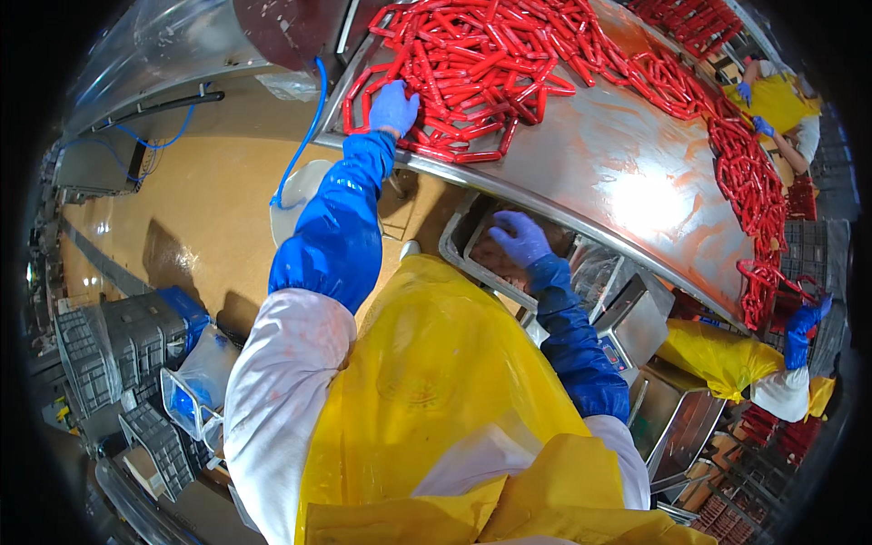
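Linked red sausages (472, 77) lie in a large tangled heap on a steel table (595, 136). My left hand (393, 111), in a blue-violet glove, is at the heap's near left edge. Its fingers are curled down on the sausage links, with the tips partly hidden. My right hand (522, 239), gloved alike, hovers past the table's near edge, above a grey tub (451, 243) with brownish-red contents. Its fingers are apart and nothing is in them. Blue sleeves cover both forearms.
More sausage strings run along the table's far and right sides. Two co-workers in yellow aprons (772, 104) (718, 359) stand there. A scale (631, 318) is by my right arm. A blue hose (304, 136) hangs at the table's left end. Grey crates (136, 341) stand on the left.
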Available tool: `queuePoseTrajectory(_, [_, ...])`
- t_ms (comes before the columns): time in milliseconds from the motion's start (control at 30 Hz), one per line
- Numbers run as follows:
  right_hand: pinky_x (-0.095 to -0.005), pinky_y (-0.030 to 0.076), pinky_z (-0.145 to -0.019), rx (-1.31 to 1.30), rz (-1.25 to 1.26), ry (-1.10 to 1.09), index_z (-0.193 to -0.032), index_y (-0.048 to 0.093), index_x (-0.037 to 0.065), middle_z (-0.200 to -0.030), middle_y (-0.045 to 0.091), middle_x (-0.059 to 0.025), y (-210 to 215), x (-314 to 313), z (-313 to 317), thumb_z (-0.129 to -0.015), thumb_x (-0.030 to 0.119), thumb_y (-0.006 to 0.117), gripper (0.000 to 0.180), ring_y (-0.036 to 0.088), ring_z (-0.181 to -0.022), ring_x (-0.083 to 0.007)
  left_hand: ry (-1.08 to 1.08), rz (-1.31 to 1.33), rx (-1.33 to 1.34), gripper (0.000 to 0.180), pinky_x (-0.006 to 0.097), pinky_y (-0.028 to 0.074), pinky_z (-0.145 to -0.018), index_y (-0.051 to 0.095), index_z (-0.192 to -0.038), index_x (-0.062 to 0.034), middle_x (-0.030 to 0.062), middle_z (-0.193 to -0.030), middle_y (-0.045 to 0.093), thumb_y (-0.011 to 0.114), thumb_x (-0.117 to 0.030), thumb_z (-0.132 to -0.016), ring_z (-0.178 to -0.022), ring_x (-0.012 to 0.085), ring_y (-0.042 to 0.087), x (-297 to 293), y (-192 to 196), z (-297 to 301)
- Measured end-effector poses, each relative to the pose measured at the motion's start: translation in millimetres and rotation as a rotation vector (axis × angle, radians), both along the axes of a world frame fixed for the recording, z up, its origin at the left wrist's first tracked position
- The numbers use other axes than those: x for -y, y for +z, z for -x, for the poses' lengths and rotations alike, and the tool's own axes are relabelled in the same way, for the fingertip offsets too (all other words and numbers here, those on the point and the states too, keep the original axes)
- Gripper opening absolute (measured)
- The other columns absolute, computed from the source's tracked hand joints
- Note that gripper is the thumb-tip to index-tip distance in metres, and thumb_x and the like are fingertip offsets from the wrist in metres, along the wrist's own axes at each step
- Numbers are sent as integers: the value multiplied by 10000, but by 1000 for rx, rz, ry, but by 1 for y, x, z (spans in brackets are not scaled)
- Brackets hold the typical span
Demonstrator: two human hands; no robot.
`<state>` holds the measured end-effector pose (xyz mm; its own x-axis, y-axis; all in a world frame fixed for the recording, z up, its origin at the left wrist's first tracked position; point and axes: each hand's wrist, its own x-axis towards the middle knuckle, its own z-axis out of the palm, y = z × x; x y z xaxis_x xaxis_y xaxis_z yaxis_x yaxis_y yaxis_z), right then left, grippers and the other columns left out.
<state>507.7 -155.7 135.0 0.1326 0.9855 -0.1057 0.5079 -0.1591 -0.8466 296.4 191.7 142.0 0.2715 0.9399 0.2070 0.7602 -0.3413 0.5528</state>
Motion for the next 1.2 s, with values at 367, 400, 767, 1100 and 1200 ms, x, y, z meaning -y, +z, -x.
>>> queuePoseTrajectory(367, [-402, 504, -949, -26, -61, -16, -1273, 618, 63, -1189, 659, -169, 44, -25, 9, -885, 247, 699, 437, 624, -1140, -316, -189, 400, 92, 554, 399, 530, -713, 738, -980, -38, 177, -882, 693, 649, -564, -830, -789, 265, 660, -52, -37, -53])
queuePoseTrajectory(400, [-410, 502, -952, -53, -137, -121, -1312, 592, 63, -1207, 658, -160, 48, -38, 5, -886, 237, 700, 472, 620, -1157, -304, -246, 451, 235, 504, 363, 530, -632, 740, -971, -57, 128, -811, 694, 651, -537, -844, -681, 203, 651, -31, -25, -63])
queuePoseTrajectory(767, [-272, 465, -662, -534, 259, -208, -1090, 652, 15, -812, 596, -7, -9, -27, 12, -994, 263, 599, 271, 551, -702, -113, -324, 1046, 817, 208, 232, 467, -509, 688, -925, -81, 0, -762, 649, 680, -289, -933, -577, 85, 580, 117, -29, -93])
queuePoseTrajectory(1100, [-307, 511, -755, -1089, 376, -265, -1072, 617, -9, -893, 622, -47, -12, 72, 20, -1015, 130, 525, 176, 595, -791, -157, -698, 1648, 38, 736, 373, 570, -633, 683, -924, -56, 109, -936, 706, 410, -740, -914, -702, 271, 714, 278, -10, -60])
queuePoseTrajectory(1200, [-384, 511, -687, -86, 314, -80, -949, 609, 19, -849, 644, -136, -30, 82, 22, -891, 49, 577, 73, 638, -762, -283, -696, 1376, 103, 611, 394, 566, -637, 705, -882, -51, 117, -824, 711, 424, -588, -960, -728, 276, 724, 294, -37, -68])
